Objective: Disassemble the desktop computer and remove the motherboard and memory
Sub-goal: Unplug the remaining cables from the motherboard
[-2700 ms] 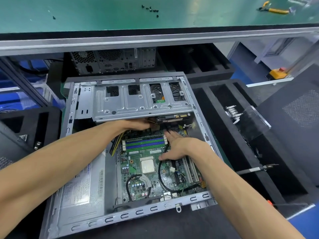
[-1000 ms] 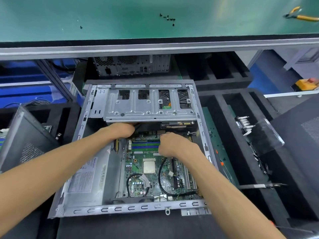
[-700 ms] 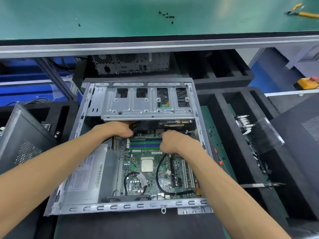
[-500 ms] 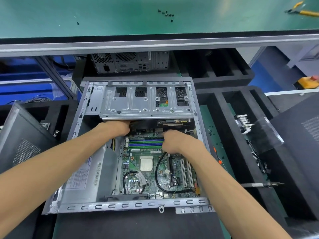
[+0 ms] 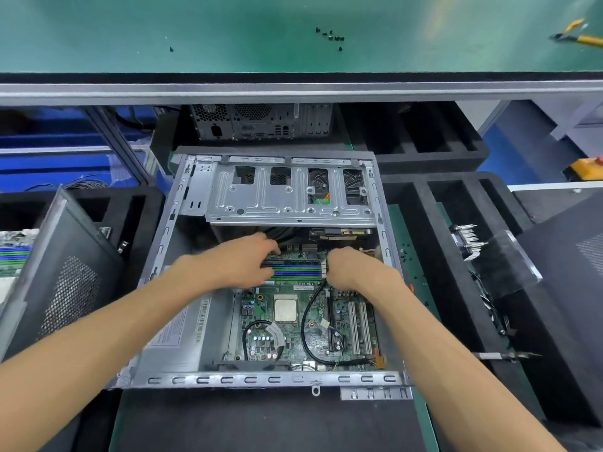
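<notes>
The open desktop case (image 5: 270, 380) lies flat in front of me. Inside it sits the green motherboard (image 5: 293, 340) with a bare CPU (image 5: 286, 309). The blue and green memory slots (image 5: 297, 272) run across the board's far end. My left hand (image 5: 238, 265) rests on the left end of the slots, with its fingers and thumb spread over them. At the right end, by the white latches, my right hand (image 5: 354, 270) is curled, and its fingertips are hidden. A metal drive cage (image 5: 287, 203) overhangs just beyond both hands.
A power supply (image 5: 176, 334) fills the case's left side. The removed side panel (image 5: 58, 272) leans at the left, beside another board (image 5: 13, 256). Black foam trays (image 5: 456, 197) lie to the right. A second computer (image 5: 261, 122) stands behind. Loose screws (image 5: 329, 35) and pliers (image 5: 580, 37) lie on the green bench.
My left hand has come out from under the drive cage onto the left end of the memory slots. My right hand stays at their right end. The view shifted slightly.
</notes>
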`<state>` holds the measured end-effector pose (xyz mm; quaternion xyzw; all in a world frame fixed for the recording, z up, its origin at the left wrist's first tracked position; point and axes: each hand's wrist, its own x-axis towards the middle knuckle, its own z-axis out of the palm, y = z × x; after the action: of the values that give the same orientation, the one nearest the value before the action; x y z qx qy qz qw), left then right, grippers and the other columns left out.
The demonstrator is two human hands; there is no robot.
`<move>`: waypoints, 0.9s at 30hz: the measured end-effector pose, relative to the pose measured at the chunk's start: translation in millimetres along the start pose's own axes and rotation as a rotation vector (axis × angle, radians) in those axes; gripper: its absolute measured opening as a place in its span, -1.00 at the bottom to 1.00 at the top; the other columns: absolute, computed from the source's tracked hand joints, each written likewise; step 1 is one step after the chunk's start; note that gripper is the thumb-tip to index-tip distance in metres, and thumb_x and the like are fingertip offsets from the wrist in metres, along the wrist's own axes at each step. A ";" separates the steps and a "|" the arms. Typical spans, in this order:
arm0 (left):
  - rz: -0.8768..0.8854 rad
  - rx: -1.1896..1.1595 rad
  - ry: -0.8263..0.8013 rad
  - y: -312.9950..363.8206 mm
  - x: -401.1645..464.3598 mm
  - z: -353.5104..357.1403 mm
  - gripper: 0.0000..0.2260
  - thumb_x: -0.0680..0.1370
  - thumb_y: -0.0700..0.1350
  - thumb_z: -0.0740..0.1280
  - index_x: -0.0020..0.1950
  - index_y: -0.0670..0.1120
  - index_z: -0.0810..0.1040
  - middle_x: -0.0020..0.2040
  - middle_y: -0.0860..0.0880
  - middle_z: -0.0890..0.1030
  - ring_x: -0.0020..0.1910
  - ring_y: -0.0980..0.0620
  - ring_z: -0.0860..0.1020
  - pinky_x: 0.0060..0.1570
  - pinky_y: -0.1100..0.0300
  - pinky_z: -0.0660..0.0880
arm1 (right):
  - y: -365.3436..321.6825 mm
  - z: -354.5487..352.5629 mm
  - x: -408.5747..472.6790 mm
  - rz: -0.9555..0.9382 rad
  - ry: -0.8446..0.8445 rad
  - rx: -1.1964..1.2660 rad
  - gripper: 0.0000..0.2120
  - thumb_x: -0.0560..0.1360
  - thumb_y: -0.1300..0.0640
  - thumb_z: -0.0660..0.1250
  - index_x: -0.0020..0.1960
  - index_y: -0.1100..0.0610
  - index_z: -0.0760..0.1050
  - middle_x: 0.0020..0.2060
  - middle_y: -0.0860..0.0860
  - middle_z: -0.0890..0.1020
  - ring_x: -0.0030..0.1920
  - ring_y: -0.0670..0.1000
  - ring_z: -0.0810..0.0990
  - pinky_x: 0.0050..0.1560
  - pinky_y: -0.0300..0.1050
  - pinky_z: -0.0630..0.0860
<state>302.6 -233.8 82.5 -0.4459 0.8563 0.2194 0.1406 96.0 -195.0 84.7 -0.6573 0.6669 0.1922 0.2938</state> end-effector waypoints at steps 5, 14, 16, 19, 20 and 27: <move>0.045 0.274 -0.218 31.2 -15.7 8.9 -0.56 0.53 0.28 0.30 0.23 0.00 0.48 0.13 0.01 0.58 0.07 -0.06 0.57 0.01 0.05 0.54 | -3.5 4.7 -8.6 -0.024 -0.045 -0.025 -0.70 0.64 0.11 0.21 0.23 0.30 0.50 0.16 0.20 0.62 0.08 0.16 0.64 0.07 0.00 0.58; -0.016 0.160 -0.462 53.0 -25.2 23.2 -0.73 0.52 -0.34 0.24 0.17 -0.19 0.59 -0.02 -0.08 0.59 -0.14 -0.07 0.55 -0.32 0.17 0.46 | -16.1 36.4 -44.4 0.076 -0.466 0.089 -0.73 0.57 0.22 0.41 0.13 0.41 0.48 -0.09 0.24 0.71 -0.35 0.13 0.66 -0.06 0.13 0.68; -0.068 0.217 -0.422 52.4 -23.9 25.2 -0.69 0.50 -0.37 0.23 0.21 -0.23 0.55 -0.05 -0.08 0.52 -0.19 -0.04 0.48 -0.38 0.20 0.37 | -12.7 36.5 -49.8 0.136 -0.451 -0.019 -0.66 0.62 0.30 0.27 0.33 0.42 0.32 -0.24 0.18 0.69 -0.48 0.07 0.60 -0.27 0.05 0.64; -0.083 0.313 -0.345 53.7 -25.6 28.8 -0.71 0.53 -0.33 0.24 0.25 -0.19 0.48 -0.01 -0.08 0.52 -0.06 -0.05 0.54 -0.20 0.14 0.46 | -7.2 26.6 -57.5 0.089 -0.334 -0.169 -0.78 0.64 0.27 0.23 0.19 0.41 0.42 -0.15 0.12 0.69 -0.43 0.03 0.64 -0.24 -0.02 0.56; -0.061 0.364 -0.333 54.3 -25.7 28.2 -0.71 0.55 -0.29 0.26 0.27 -0.16 0.47 0.06 -0.08 0.53 0.01 -0.07 0.56 -0.13 0.11 0.49 | -3.8 25.1 -58.0 0.041 -0.263 -0.183 -0.84 0.62 0.27 0.26 0.13 0.35 0.48 -0.05 0.11 0.68 -0.29 0.05 0.66 -0.16 -0.05 0.56; 0.144 0.095 -0.035 98.5 -23.7 -29.7 -0.93 0.59 -0.03 0.24 -0.09 0.06 0.45 -0.06 0.02 0.59 -0.13 0.00 0.58 -0.16 0.10 0.54 | 9.1 2.9 -94.0 -0.344 0.300 0.251 -0.91 0.59 0.15 0.24 -0.06 0.06 0.49 -0.15 0.06 0.65 -0.20 0.07 0.57 -0.21 -0.10 0.45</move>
<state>233.3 -182.2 143.1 -0.3721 0.8930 0.1957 0.1606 84.0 -120.7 141.9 -0.7407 0.6000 -0.0445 0.2990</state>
